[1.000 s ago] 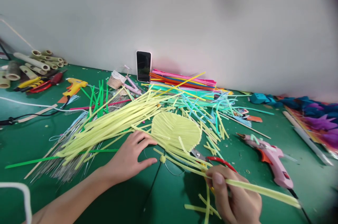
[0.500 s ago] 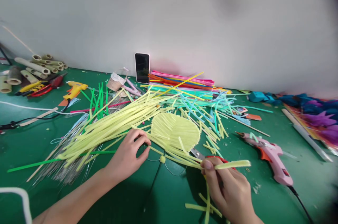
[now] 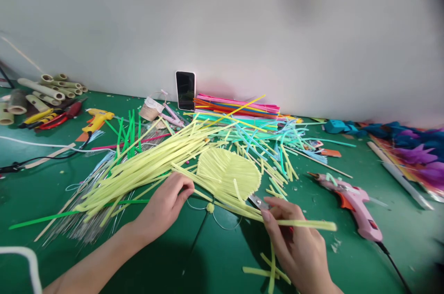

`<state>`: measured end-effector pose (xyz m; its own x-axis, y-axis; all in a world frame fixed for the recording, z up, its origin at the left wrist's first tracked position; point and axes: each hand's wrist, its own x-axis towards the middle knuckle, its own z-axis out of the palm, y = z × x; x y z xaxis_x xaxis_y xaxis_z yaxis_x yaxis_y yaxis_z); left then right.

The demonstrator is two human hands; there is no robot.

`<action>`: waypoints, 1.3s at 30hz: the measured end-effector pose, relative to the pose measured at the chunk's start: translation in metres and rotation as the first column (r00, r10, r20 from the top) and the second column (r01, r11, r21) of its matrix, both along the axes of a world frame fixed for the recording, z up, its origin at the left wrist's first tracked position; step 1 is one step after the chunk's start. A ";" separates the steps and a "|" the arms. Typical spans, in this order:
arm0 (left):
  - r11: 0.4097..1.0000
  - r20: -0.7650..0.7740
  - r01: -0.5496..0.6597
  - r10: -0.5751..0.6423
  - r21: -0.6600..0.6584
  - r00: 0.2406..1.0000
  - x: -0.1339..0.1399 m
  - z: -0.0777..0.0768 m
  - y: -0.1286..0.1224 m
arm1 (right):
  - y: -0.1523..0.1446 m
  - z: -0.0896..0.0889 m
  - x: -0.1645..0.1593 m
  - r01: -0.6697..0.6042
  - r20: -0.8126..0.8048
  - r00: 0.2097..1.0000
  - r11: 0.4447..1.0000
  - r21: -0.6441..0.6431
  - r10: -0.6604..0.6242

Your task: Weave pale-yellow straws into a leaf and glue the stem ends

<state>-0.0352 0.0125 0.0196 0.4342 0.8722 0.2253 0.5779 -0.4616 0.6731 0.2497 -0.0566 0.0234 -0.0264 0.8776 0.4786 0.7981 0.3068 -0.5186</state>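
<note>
My left hand point(image 3: 165, 206) is closed in a pinch on the left ends of a few pale yellow pipe cleaners point(image 3: 222, 206). At their other end my right hand point(image 3: 299, 243) grips the strands between thumb and fingers, and one fuzzy tip sticks out to the right. Just behind lies a flat leaf-shaped piece point(image 3: 231, 171) of the same yellow pipe cleaners. Scissors point(image 3: 257, 201) show their metal blade beside my right fingers; the red handles are mostly hidden. A small yellow ball on a thin dark stem point(image 3: 210, 208) lies between my hands.
Loose yellow pipe cleaners point(image 3: 145, 164) heap at the left over thin wires. A pink glue gun point(image 3: 354, 204) lies right, a yellow one point(image 3: 98, 119) left. A phone point(image 3: 186, 90) leans on the wall beside coloured pipe cleaners point(image 3: 239, 107). Cut pieces point(image 3: 256, 272) lie near the front.
My left hand has drawn in slightly, its fingers closer together. My right fingers have shifted on the strands, and the free tip reaches farther right and a little lower.
</note>
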 end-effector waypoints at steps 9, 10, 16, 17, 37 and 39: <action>0.987 0.078 -0.079 0.069 0.139 0.995 -0.019 0.012 0.008 | -0.002 0.005 -0.009 -0.123 -0.120 0.986 0.988 -0.093 0.111; 0.982 0.078 -0.102 0.090 0.158 0.993 -0.022 0.015 0.009 | -0.002 0.005 -0.011 -0.140 -0.136 0.983 0.985 -0.096 0.127; 0.943 0.149 -0.258 0.230 0.210 0.962 -0.028 0.012 0.005 | -0.004 0.004 -0.020 -0.237 -0.147 0.964 0.967 -0.092 0.222; 0.947 0.183 -0.280 0.251 0.157 0.950 -0.025 0.010 0.003 | -0.004 0.004 -0.021 -0.243 -0.145 0.963 0.965 -0.100 0.228; 0.904 -0.046 -0.310 0.310 -0.295 0.950 -0.015 0.004 0.019 | -0.002 0.002 -0.025 -0.136 -0.152 0.983 0.961 -0.241 0.101; 0.903 -0.001 -0.293 0.308 -0.314 0.951 -0.014 0.000 0.026 | -0.002 0.004 -0.027 -0.133 -0.141 0.985 0.957 -0.258 0.099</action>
<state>-0.0488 0.0385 0.0193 0.1365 0.9888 -0.0602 0.6208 -0.0380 0.7831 0.2224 -0.0586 0.0271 -0.0903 0.9679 0.2348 0.6885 0.2310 -0.6874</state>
